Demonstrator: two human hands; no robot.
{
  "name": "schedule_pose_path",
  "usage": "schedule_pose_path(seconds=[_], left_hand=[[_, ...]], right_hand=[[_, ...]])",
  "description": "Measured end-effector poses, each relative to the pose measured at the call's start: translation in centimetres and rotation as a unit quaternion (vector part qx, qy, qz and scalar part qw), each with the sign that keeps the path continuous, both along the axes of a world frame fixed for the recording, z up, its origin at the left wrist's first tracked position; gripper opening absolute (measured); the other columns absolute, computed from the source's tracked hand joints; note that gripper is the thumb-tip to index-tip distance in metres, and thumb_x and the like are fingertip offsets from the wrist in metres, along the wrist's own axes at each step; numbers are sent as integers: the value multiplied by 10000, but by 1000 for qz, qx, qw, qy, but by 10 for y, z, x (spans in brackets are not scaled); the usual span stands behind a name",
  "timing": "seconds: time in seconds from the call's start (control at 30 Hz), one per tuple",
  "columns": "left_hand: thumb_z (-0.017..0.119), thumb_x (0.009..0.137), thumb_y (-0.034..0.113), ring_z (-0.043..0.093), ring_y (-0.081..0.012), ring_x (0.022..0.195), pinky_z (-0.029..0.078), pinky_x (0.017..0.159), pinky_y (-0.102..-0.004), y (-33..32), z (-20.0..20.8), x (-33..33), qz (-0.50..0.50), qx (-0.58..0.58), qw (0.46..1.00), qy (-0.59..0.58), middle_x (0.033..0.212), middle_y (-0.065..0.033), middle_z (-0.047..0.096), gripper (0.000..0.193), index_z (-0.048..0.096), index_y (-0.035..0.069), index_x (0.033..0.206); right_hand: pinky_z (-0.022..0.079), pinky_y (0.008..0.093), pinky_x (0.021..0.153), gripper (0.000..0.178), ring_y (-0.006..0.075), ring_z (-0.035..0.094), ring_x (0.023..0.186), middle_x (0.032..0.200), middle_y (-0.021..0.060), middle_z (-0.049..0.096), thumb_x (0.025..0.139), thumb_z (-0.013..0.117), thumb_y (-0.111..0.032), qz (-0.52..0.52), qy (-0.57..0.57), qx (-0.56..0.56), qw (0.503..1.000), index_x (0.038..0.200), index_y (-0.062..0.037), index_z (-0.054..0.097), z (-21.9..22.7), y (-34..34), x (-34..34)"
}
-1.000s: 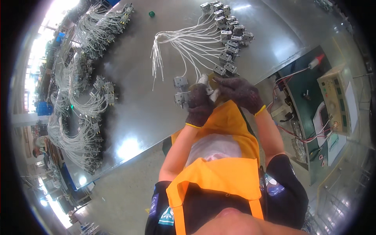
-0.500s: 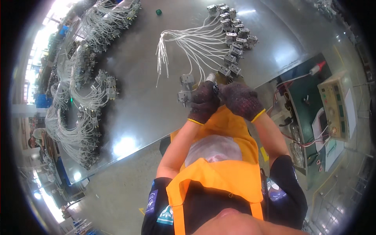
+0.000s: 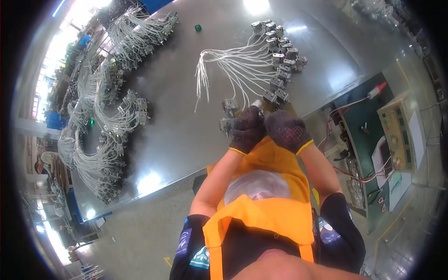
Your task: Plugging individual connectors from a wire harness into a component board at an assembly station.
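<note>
My left hand (image 3: 247, 127), in a dark knitted glove with a yellow cuff, is closed around a small piece with a pale silvery tip (image 3: 256, 103); its kind is hidden by the fingers. Right beside it, my right hand (image 3: 288, 129) is curled in a matching glove, with its fingertips turned in toward the left one. Whatever lies between its fingers is hidden. Two grey metal housings (image 3: 229, 105) are at the left hand's outer side. Just beyond both hands, several boxy metal housings (image 3: 281, 73) form a column, and white wires (image 3: 228, 58) run from them to a gathered bunch.
Heaps of similar wired parts (image 3: 100, 135) line the left of the metal table (image 3: 172, 116). A small green object (image 3: 198, 28) lies toward the far side. To the right are a beige instrument box (image 3: 395, 133), a red-tipped probe (image 3: 377, 90), loose cables and scissors (image 3: 382, 203).
The whole view has shifted, so the table and parts appear slightly lower and farther right. Both hands stay close together in nearly the same pose.
</note>
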State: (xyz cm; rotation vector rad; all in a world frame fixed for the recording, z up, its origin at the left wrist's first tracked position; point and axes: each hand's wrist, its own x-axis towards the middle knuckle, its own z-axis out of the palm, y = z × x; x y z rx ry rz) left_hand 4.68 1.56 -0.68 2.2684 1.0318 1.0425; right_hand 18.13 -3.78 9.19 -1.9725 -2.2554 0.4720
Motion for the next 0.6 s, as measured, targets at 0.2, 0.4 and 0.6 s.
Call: schedule_pose_path(seconds=[0.2,0.4,0.6], left_hand=[[703,791,259,613,-428,822,488,714,-489,-2,8,0,18,-35,999,34,875,-226,616,385,575,24,1067],[700,790,247,629,-400,882,494,768,-481,-7,17,0,5,25,999,27,922,-211,633,459,555,18,1160],[702,796,180,635,-329,1026,448,972,-445,-9,48,-59,-44,143,987,60,1029,-146,671,417,598,46,1177]], right_hand=[[561,480,770,205,379,684,912,922,218,697,853,535,-125,-2,-24,26,999,912,-29,706,-4,-1,-3],[557,493,794,232,387,677,967,983,216,698,862,549,-158,-32,4,-29,999,972,-33,711,0,3,-2],[512,439,731,283,382,635,781,839,214,653,928,568,-279,-2,282,-9,959,1093,-60,639,2,-18,12]])
